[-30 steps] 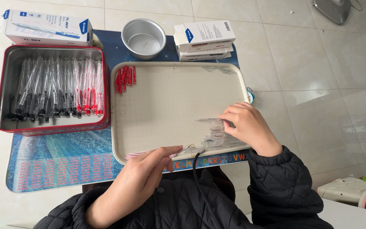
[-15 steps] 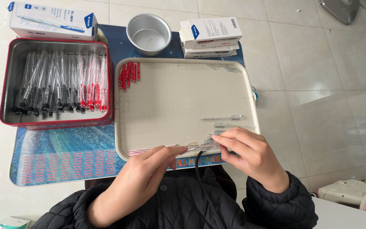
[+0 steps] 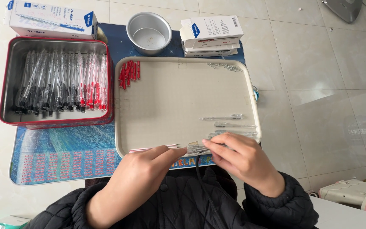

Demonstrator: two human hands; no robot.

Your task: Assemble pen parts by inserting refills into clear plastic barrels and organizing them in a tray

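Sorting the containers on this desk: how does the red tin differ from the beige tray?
The red tin is deep-walled and red outside with a bare metal inside; the beige tray is shallow, plain beige and larger. The red tin is packed with a row of clear pens, some tipped red and some black; the beige tray is mostly bare, with red caps in one corner and a few clear parts near the hands. Both are rounded rectangles on the blue mat.

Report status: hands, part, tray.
Left hand and right hand pinch a clear pen part at beige tray near edge. Nothing blocking.
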